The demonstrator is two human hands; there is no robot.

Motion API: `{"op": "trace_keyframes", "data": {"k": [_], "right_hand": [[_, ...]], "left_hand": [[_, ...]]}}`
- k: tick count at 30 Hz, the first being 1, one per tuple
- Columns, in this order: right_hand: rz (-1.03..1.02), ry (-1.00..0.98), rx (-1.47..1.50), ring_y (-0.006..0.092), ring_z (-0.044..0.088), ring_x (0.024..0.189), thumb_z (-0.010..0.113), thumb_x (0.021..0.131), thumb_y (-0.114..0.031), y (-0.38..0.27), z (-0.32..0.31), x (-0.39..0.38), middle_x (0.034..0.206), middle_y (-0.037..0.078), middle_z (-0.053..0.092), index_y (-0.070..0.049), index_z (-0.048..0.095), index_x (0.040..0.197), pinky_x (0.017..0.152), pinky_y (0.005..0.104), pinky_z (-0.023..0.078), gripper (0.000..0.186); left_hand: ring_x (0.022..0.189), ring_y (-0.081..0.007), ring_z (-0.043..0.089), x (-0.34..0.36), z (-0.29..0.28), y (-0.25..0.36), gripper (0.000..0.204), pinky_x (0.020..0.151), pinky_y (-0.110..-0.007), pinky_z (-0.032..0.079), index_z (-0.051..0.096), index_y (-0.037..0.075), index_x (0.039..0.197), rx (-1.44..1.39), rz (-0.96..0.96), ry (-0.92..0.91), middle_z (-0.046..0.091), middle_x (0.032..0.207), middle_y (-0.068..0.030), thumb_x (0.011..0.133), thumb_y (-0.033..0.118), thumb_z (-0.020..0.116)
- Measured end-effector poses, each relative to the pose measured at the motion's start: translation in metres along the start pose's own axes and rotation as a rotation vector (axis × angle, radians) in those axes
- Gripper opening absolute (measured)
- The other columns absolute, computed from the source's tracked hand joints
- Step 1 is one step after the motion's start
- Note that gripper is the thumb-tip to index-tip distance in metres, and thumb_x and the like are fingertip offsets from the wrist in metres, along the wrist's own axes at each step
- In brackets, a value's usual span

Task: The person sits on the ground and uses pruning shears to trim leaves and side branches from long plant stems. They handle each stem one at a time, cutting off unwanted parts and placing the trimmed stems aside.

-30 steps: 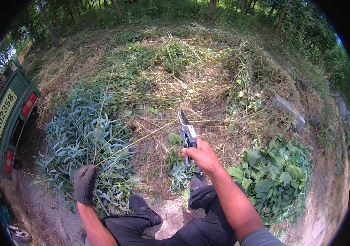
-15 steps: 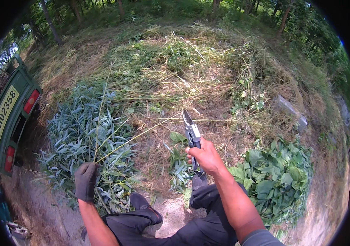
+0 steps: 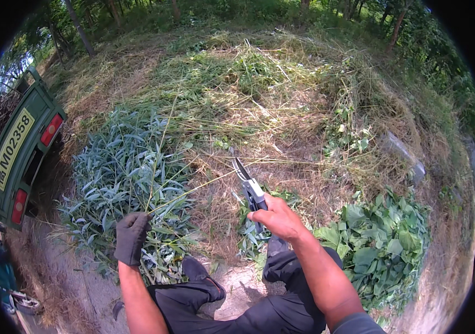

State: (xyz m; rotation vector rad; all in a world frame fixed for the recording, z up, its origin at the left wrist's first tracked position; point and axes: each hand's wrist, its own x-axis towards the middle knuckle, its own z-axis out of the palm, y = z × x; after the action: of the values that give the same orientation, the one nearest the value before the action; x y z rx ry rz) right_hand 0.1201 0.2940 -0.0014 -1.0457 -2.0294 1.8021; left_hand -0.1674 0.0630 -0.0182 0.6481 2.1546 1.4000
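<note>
My left hand [image 3: 131, 238], in a dark grey glove, is closed around the base of a thin forked branch [image 3: 198, 190]. One long shoot points up and away; another slants right, its tip close to the shear blades. My bare right hand [image 3: 277, 218] grips a pair of pruning shears [image 3: 254, 193] with a silver and dark body, blades pointing away and slightly left. Whether the blades touch the shoot tip I cannot tell. Under my left hand lies a heap of narrow grey-green leafy cuttings [image 3: 128, 161]. A few leafy cuttings [image 3: 251, 236] lie below the shears.
A pile of broad green leaves [image 3: 379, 245] sits to my right. At the left stands a green vehicle's tailgate [image 3: 20, 150] with red lights, loaded with brown sticks. My shoes [image 3: 201, 275] are close below. Dry cut grass [image 3: 298, 117] spreads ahead toward trees.
The shears have swung to the left and tilted, bringing their blades near the right-hand shoot. My left hand keeps hold of the branch. The whole view has shifted slightly.
</note>
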Motion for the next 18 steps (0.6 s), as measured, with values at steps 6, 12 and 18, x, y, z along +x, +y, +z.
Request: {"op": "trace_keyframes", "data": {"k": [6, 12, 18], "right_hand": [[-0.031, 0.015, 0.027, 0.01, 0.048, 0.069, 0.067, 0.082, -0.016, 0.0, 0.003, 0.0, 0.075, -0.001, 0.053, -0.002, 0.056, 0.093, 0.064, 0.0282, 0.042, 0.021], [0.05, 0.015, 0.15, 0.012, 0.052, 0.06, 0.064, 0.084, -0.018, 0.005, 0.008, 0.003, 0.068, 0.002, 0.055, 0.001, 0.053, 0.089, 0.054, 0.0322, 0.043, 0.022], [0.009, 0.095, 0.0, 0.0121, 0.055, 0.061, 0.062, 0.084, -0.016, 0.014, 0.007, 0.006, 0.07, 0.003, 0.056, 0.002, 0.055, 0.092, 0.055, 0.032, 0.047, 0.021]], "left_hand": [[0.06, -0.0052, 0.051, 0.001, 0.003, -0.003, 0.023, 0.053, -0.02, 0.037, 0.072, 0.004, 0.092, 0.023, 0.029, -0.018, 0.062, 0.074, 0.0021, 0.095, 0.026, 0.065], [0.06, -0.0051, 0.05, 0.002, 0.005, -0.003, 0.024, 0.053, -0.02, 0.036, 0.072, 0.003, 0.091, 0.041, 0.048, -0.024, 0.063, 0.073, 0.0019, 0.095, 0.026, 0.065], [0.057, -0.0063, 0.051, 0.001, 0.01, 0.004, 0.02, 0.053, -0.022, 0.038, 0.074, 0.004, 0.089, 0.017, 0.001, 0.018, 0.065, 0.071, -0.0013, 0.09, 0.022, 0.065]]}}
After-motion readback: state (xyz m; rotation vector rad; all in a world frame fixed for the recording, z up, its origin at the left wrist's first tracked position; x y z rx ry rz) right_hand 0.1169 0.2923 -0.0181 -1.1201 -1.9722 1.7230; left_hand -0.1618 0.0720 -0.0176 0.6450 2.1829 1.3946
